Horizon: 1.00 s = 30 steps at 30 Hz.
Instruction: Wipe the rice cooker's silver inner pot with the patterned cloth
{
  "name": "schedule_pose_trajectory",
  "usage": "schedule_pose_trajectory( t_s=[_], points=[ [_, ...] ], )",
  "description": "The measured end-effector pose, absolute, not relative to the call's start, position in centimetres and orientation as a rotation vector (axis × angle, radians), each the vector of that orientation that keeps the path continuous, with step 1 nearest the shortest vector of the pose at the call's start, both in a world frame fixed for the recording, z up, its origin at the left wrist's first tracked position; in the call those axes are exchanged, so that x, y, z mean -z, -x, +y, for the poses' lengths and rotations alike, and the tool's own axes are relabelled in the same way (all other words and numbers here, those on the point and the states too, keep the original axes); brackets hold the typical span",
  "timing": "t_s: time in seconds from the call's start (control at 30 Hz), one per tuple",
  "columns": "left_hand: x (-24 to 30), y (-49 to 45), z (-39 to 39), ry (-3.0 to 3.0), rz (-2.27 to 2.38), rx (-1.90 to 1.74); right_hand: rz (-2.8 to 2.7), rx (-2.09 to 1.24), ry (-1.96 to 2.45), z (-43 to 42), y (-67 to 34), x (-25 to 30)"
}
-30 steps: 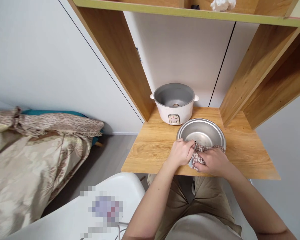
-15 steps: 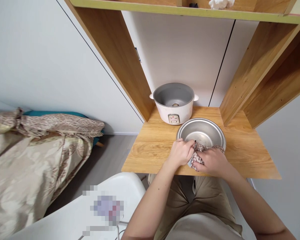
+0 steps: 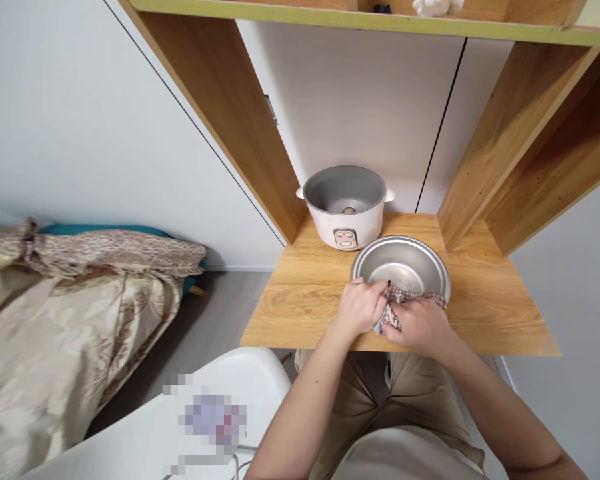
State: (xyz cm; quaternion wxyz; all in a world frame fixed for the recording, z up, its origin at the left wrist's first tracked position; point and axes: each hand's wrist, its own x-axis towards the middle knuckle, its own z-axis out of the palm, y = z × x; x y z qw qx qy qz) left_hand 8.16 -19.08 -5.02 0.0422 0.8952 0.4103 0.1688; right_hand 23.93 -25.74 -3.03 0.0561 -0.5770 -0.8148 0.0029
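A shiny metal inner pot (image 3: 403,261) stands on the wooden desk (image 3: 305,293) in front of me. My left hand (image 3: 361,307) grips the pot's near rim, fingers curled over it. My right hand (image 3: 420,325) is closed on a brown patterned cloth (image 3: 394,315) pressed against the pot's near edge; part of the cloth drapes over the rim. Behind the pot sits a white rice cooker body (image 3: 346,205), lidless, with its grey cavity showing.
Slanted wooden side panels (image 3: 505,147) flank the desk, and a shelf (image 3: 360,20) runs overhead with a crumpled white thing on it. A bed with a beige blanket (image 3: 65,313) lies to the left. A white chair (image 3: 180,413) stands near my left arm.
Both hands stay at the pot's near rim with the cloth; the view has shifted slightly, and the hands sit a touch further left.
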Motion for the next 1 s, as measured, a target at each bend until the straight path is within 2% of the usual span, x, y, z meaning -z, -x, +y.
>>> schedule_pose_trajectory(
  t_s=[0.4,1.0],
  points=[
    [4.5,-8.1,-19.3,-2.714,1.212,-0.525,-2.662,-0.032,1.594,-25.3,-26.5,1.6],
    [4.6,-8.1,-19.2,-2.738,1.260,-0.493,-2.562,-0.052,1.676,-25.5,-24.7,2.1]
  ],
)
